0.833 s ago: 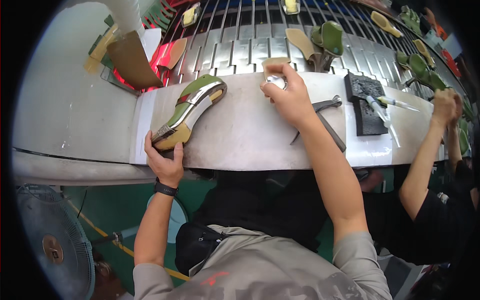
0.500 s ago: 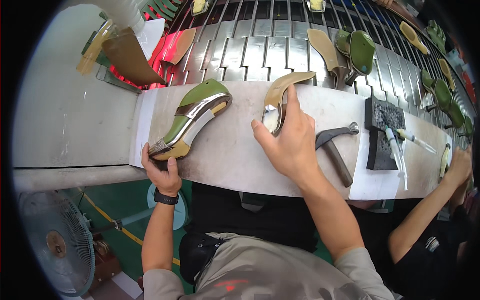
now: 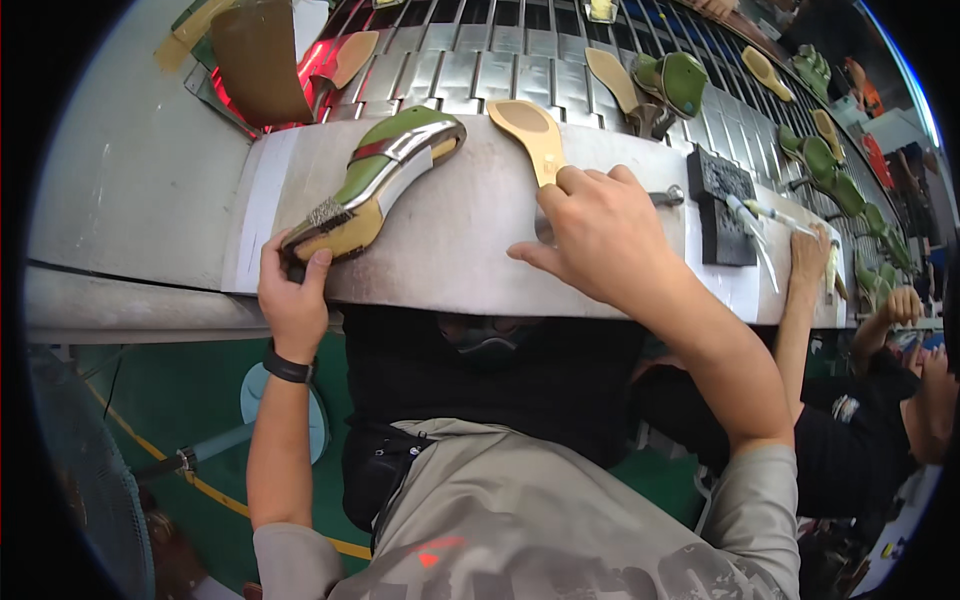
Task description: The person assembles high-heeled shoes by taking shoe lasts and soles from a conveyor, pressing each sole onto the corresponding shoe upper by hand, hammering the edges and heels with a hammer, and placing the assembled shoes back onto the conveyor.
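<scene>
Left hand (image 3: 293,305), at centre left of the frame, pinches the narrow rear end of a shoe last (image 3: 370,188) between thumb and fingers; the last slants up toward the upper middle, its glossy green curve wrapped by a shiny silver strap, with a grainy, glittery patch near the hand. Right hand (image 3: 605,230), right of centre, has its thumb spread away from curled fingers over the narrow end of a smooth tan sole (image 3: 530,130); whether it grips cannot be told. Beyond its knuckles shows a metal hammer head (image 3: 672,196), beside a rough black block (image 3: 722,215). Pale, scuffed tabletop (image 3: 440,240) lies beneath.
</scene>
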Demonstrator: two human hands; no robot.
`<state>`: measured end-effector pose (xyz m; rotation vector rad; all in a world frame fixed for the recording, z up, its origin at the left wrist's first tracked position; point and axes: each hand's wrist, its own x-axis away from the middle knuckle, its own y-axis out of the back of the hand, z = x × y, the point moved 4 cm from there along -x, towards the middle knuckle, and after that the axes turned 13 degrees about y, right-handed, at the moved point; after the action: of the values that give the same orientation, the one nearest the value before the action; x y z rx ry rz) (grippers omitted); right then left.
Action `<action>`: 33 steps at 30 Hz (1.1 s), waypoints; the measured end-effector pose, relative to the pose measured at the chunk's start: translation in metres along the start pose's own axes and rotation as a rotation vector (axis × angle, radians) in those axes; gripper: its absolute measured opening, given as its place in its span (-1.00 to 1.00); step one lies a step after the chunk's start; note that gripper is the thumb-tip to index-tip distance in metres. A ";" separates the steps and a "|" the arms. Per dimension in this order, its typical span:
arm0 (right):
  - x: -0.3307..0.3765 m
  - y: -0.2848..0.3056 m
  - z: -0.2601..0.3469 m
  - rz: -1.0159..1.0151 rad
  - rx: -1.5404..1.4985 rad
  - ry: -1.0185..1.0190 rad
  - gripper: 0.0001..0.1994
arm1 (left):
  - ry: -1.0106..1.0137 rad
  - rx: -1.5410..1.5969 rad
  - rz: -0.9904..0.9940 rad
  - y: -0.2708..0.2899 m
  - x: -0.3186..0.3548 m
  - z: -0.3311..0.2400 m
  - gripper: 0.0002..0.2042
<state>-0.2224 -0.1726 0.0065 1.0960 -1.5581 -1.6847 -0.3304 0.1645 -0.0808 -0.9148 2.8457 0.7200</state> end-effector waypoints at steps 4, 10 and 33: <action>-0.006 -0.007 -0.009 -0.296 -0.581 -0.326 -0.65 | -0.045 0.143 0.054 0.002 0.013 -0.029 -0.56; -0.023 -0.054 -0.011 -0.723 -1.625 -0.584 -0.66 | -0.699 -0.183 -0.027 0.004 0.047 -0.093 -0.49; 0.048 -0.065 0.049 -0.685 -0.439 -0.386 -0.51 | -0.969 -0.274 0.422 -0.050 0.072 -0.094 -0.44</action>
<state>-0.2809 -0.1800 -0.0668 1.1807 -0.9573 -2.6717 -0.3540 0.0475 -0.0328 0.0901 2.0641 1.1920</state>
